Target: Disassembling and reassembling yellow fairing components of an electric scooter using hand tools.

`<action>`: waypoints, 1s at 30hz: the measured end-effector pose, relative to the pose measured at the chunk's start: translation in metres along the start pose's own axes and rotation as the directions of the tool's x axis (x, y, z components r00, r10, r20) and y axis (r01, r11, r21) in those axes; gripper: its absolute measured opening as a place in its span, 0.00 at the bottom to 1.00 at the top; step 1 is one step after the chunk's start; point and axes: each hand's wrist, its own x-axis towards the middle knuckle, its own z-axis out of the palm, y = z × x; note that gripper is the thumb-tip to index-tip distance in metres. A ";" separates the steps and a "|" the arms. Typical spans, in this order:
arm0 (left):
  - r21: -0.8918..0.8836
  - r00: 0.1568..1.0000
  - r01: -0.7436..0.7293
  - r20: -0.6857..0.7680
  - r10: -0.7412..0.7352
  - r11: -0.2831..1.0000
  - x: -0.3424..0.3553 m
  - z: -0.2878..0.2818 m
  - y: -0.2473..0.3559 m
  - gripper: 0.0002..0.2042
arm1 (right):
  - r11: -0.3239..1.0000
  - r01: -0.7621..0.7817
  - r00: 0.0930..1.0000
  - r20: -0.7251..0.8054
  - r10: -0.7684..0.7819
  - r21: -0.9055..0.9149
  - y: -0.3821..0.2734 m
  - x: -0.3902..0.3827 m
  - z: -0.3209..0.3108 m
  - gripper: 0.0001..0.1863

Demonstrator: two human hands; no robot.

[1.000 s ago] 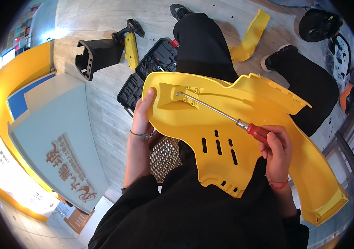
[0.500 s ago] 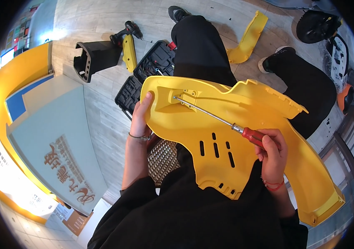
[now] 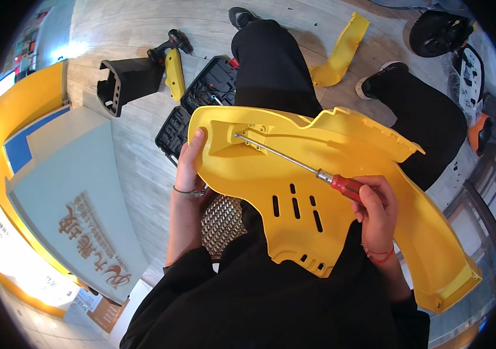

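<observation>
A large yellow plastic shell (image 3: 335, 168) with slotted holes lies across my lap. My left hand (image 3: 188, 156) grips its left end, thumb on the rim. My right hand (image 3: 374, 212) is closed round the red handle of a screwdriver (image 3: 347, 189), whose long steel shaft reaches up-left into a recess near that end. The tip sits beside several small round bosses; whether it rests on a screw is too small to tell.
An open black tool case (image 3: 207, 78), a drill (image 3: 175, 42), a small yellow part (image 3: 174, 75), a black housing (image 3: 125, 84) and a curved yellow piece (image 3: 344, 52) lie on the floor beyond my legs. A grey counter (image 3: 73, 174) stands left; dark parts (image 3: 437, 35) lie right.
The shell, both hands and the screwdriver have shifted slightly leftward in the picture, as has the background. Both grips stay as they were, with the screwdriver's tip still in the recess.
</observation>
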 end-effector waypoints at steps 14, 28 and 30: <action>0.012 1.000 0.002 -0.013 -0.002 1.000 0.000 -0.003 0.001 0.22 | 0.992 -0.021 0.997 0.070 0.029 -0.125 -0.015 -0.003 0.002 0.09; -0.013 0.999 0.039 0.006 -0.039 0.999 0.002 -0.014 -0.005 0.25 | 0.894 -0.356 0.916 0.087 0.392 -0.272 -0.031 0.005 -0.002 0.22; -0.005 1.000 0.014 -0.008 -0.014 1.000 0.002 -0.014 -0.005 0.24 | 0.899 -0.290 0.935 0.101 0.339 -0.330 -0.027 0.004 -0.002 0.23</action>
